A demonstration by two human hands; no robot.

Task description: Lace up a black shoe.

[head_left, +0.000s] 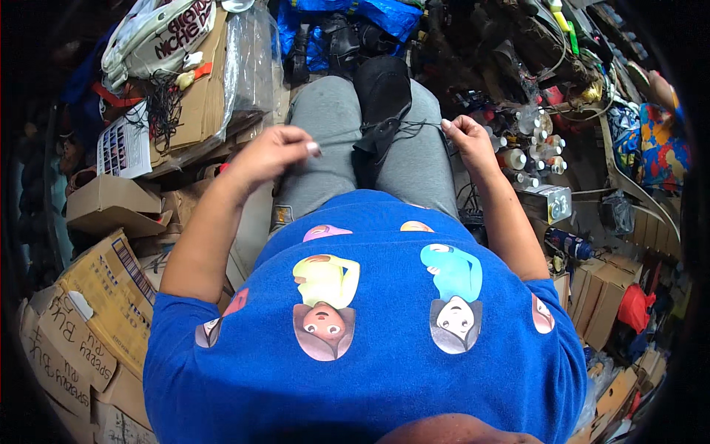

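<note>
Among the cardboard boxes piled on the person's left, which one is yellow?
The yellow cardboard box with dark printing, between the brown open-flapped box above and the brown hand-lettered box below; its colour sets it apart.

The person's bare left hand curls its blurred fingers inward; the bare right hand pinches thumb against forefinger; both bare forearms extend forward.

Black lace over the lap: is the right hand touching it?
Touching. The head view shows the black lace running to the right hand, pinched at its fingertips.
</note>
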